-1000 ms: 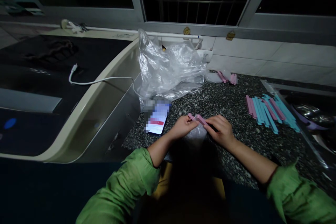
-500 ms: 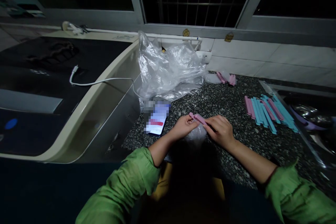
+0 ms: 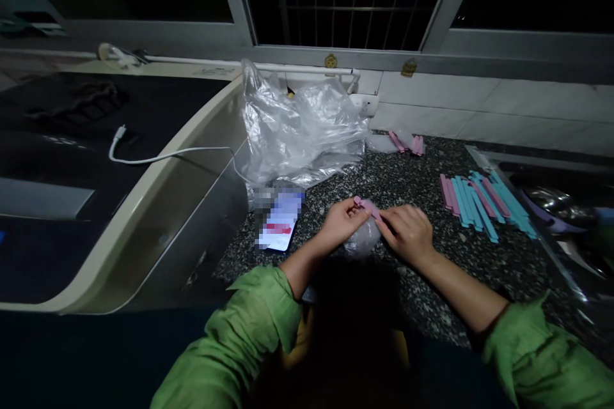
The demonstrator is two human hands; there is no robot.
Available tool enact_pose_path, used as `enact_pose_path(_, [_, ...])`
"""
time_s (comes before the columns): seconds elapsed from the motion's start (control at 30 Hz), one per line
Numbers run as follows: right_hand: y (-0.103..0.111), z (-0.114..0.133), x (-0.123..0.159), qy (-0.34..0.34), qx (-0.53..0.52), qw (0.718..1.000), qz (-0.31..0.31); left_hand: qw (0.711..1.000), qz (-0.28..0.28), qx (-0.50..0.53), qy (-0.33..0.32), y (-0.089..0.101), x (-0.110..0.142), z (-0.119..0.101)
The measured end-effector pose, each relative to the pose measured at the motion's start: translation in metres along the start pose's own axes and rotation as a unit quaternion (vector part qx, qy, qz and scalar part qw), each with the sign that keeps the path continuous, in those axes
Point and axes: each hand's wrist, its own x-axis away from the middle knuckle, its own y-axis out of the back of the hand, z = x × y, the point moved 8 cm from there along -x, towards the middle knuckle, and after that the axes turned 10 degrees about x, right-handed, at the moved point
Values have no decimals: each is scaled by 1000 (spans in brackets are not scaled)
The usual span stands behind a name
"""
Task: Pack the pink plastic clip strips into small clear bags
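Left hand (image 3: 341, 222): holds pink clip (image 3: 369, 207)
Right hand (image 3: 409, 234): holds its lower end
Clear plastic (image 3: 362, 240): bunched below clip
Phone (image 3: 282, 220): lies lit on speckled counter (image 3: 407, 182)

Forearms (image 3: 463, 284) converge — left fingers (image 3: 357, 220) and right fingers (image 3: 389, 220) pinched.

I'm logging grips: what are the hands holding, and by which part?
A pink clip, with clear plastic below it: left hand at its left end, right hand at its right end.

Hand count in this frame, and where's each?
2: the left hand, its fingers at the left end of a pink clip, and the right hand, at the clip's right end. Some fingertips are hidden; both hands show.
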Motion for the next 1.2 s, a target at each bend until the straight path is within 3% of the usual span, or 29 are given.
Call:
enact_pose_path(0.5, [-2,9,1,16,2,1000,22,999,-39,-17,-23,13,7,-2])
enact_pose_path(0.6, [-1,6,1,-2,-36,999,21,999,-27,-1,-28,14,8,-7])
enact_pose_path(0.7, [-1,-9,2,-64,-109,992,8,999,-16,0,-34,15,8,-12])
enact_pose_path(0.8, [-11,-27,6,-153,-224,962,27,999,4,-11,-41,15,7,-13])
enact_pose_path(0.97, [-49,-23,18,-229,-410,860,199,995,44,-64,-62,10,6,-10])
enact_pose_path(1.03, [-57,-17,23,-247,-437,833,234,989,46,-124,-71,11,7,-12])
enact_pose_path(1.1, [-60,-15,25,-269,-448,818,242,971,11,-221,-85,19,9,-19])
enact_pose_path(1.2, [-61,-17,27,-299,-455,806,234,920,-107,-372,-65,43,14,-30])
